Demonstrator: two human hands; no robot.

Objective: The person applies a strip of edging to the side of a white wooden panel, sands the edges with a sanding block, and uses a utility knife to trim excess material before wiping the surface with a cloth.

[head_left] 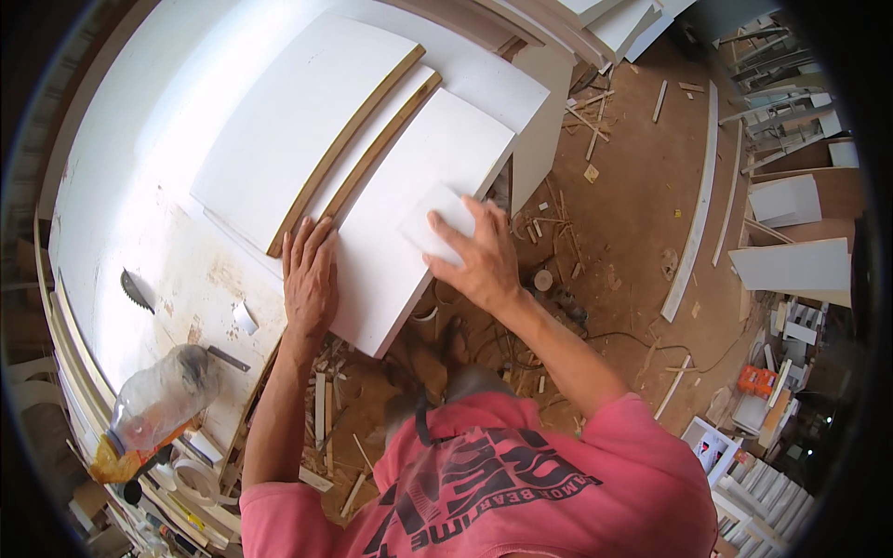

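A long white board (400,167) lies at the table's edge, partly overhanging it. My left hand (311,279) rests flat on its near end, fingers stretched, fingertips by the raw brown edge of a narrow white board (386,144) beside it. My right hand (479,251) holds a thin, pale rectangular piece (437,219) against the board's face near its right edge. That piece is slightly blurred; whether it is a sheet or a block, I cannot tell. Further left lies a wide white panel (298,93), also with a brown edge.
On the white table (139,177) lie a toothed dark blade piece (137,290), a white scrap (245,318) and a clear plastic bottle (163,395). Wood offcuts (595,126) and a cable litter the brown floor. Stacked white boards (791,260) stand at the right.
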